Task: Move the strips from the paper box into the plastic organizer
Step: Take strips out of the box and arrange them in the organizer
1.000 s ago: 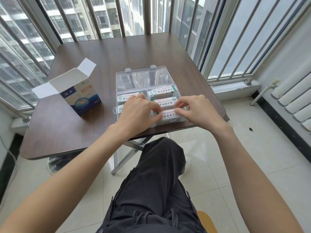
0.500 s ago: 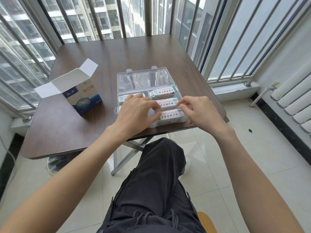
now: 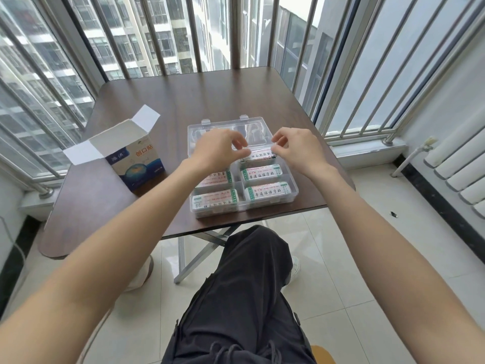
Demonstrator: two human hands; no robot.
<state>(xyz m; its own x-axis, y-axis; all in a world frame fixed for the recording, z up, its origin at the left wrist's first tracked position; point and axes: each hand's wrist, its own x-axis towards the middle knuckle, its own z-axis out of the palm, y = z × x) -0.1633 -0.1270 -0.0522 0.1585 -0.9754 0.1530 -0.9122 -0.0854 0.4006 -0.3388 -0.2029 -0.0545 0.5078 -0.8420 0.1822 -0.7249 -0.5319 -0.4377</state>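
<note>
A clear plastic organizer (image 3: 294, 198) lies open near the table's front edge, its lid (image 3: 252, 128) folded flat behind it. White strip stacks with green ends fill its compartments, such as the near right one (image 3: 267, 193). My left hand (image 3: 217, 151) and my right hand (image 3: 295, 151) hover over the far right compartment with curled fingers. Their fingertips pinch the two ends of the strip stack (image 3: 261, 155) lying there. The blue and white paper box (image 3: 139, 164) stands to the left with its top flaps open; its inside is hidden.
The brown table (image 3: 183, 101) stands against window railings (image 3: 236, 32) at the back and right. A white radiator (image 3: 462, 174) is at the far right. My knee in dark trousers (image 3: 252, 258) sits under the front edge.
Both hands have moved from the near right compartments to the far right one. The near strip stacks are now uncovered. The camera view has tilted upward.
</note>
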